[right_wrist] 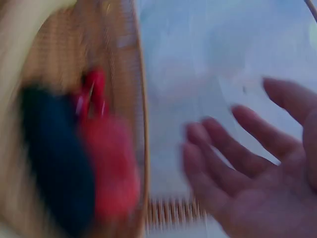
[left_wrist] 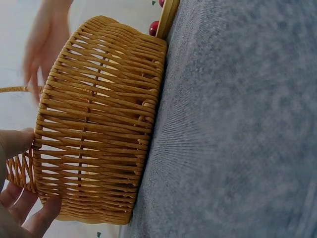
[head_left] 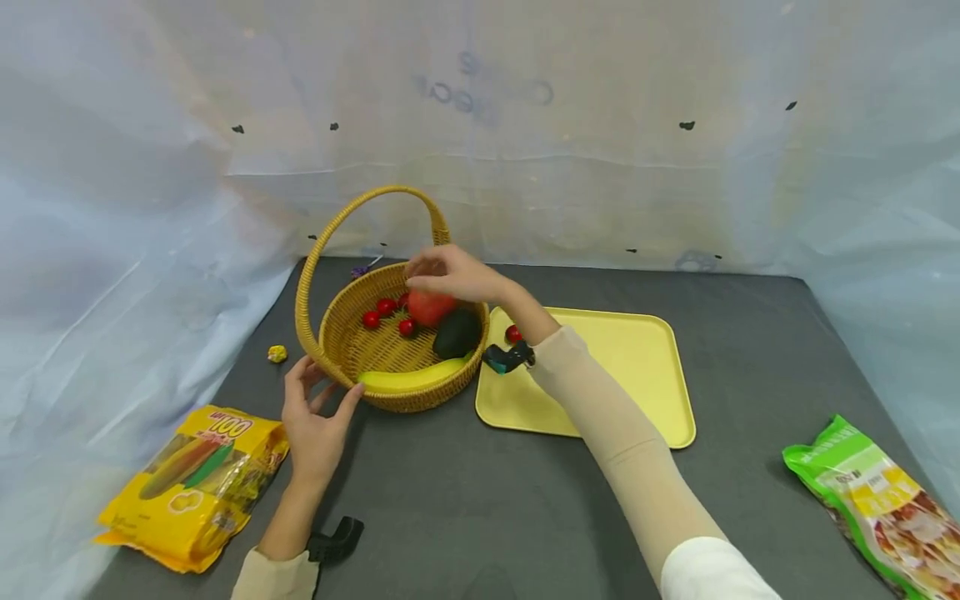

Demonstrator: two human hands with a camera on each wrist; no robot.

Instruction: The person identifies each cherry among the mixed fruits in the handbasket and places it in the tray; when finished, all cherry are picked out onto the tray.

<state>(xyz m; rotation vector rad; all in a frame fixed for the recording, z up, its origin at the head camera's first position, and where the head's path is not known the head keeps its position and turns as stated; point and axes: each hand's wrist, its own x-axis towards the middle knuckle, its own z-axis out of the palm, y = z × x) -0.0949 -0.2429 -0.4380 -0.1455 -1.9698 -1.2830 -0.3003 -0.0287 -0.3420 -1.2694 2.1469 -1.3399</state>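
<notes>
Gripping basket [head_left: 417, 402] near "100" bag [head_left: 197, 492]

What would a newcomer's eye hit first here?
Probably the wicker basket left of centre in the head view, with its tall arched handle and large red fruit inside. Next, the left hand gripping the basket's near-left edge and the empty right hand hovering near that red fruit. Then the yellow tray to the basket's right, with a cherry-like fruit on it.

Grey table [head_left: 465, 483] — basket [head_left: 408, 402], tray [head_left: 615, 350], two packets [head_left: 198, 487] [head_left: 881, 508]
</notes>
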